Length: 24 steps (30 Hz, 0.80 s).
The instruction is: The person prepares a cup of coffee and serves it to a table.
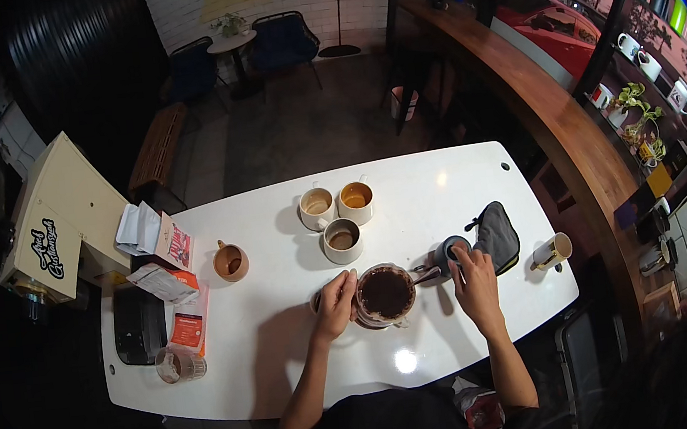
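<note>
My left hand (335, 306) grips the left side of a pour-over coffee dripper (386, 295), which holds dark wet coffee grounds. Just right of the dripper, a metal spoon (428, 274) slants towards a dark blue-grey cup (451, 249). My right hand (477, 282) is over this cup, its fingertips at the rim; whether they hold anything is unclear. Beyond the dripper stand a pale mug with a dark inside (342, 241), a cream mug (317, 207) and another mug with amber liquid (356, 203). A brown cup (231, 263) stands to the left.
A grey cloth pouch (497, 239) and a white cup (552, 251) are on the right of the white table (283, 353). Coffee bags (165, 283), a ribbed glass (180, 365), a black flat device (140, 327) and a cream machine (56, 226) are at the left.
</note>
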{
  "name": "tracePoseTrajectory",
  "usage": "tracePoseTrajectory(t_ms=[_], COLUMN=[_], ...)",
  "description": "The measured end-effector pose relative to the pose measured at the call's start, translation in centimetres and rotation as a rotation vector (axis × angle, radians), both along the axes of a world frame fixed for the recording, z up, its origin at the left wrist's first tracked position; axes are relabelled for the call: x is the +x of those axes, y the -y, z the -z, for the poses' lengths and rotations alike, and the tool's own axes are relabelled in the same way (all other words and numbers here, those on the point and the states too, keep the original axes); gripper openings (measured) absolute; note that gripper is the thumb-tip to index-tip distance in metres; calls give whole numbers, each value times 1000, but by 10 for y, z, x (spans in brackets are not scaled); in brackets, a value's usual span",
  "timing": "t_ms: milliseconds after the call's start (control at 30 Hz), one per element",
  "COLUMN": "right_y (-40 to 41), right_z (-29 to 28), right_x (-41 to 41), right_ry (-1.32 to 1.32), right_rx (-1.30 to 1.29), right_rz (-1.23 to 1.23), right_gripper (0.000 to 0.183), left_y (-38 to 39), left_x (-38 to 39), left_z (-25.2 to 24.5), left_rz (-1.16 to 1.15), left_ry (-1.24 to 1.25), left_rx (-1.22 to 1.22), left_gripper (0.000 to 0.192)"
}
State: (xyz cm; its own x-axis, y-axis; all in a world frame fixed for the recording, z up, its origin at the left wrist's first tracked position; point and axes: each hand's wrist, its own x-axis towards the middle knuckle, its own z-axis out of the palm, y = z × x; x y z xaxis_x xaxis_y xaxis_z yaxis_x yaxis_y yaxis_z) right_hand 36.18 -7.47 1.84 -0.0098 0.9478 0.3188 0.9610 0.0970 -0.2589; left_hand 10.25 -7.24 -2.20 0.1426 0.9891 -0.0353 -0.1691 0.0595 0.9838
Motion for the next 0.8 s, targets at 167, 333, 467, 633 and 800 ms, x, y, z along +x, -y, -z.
tracePoseTrajectory(t_ms=[167, 333, 467, 633, 800], right_y=[1, 3, 5, 6, 8], right_z=[-21, -25, -29, -26, -39], right_x=[-12, -13, -19, -25, -29], right_ry=[-1090, -1042, -804, -951, -895], right_rx=[-315, -406, -358, -355, -238], right_rz=[-355, -419, -413, -413, -439], right_gripper=[37, 34, 20, 13, 13], left_y=[1, 1, 1, 1, 1], left_x=[3, 4, 5, 5, 6], left_z=[-8, -11, -11, -8, -10], left_rz=[-24, -44, -41, -61, -73], left_ry=[-34, -65, -74, -97, -102], left_rx=[-3, -36, -21, 1, -9], left_gripper=[30, 30, 30, 29, 29])
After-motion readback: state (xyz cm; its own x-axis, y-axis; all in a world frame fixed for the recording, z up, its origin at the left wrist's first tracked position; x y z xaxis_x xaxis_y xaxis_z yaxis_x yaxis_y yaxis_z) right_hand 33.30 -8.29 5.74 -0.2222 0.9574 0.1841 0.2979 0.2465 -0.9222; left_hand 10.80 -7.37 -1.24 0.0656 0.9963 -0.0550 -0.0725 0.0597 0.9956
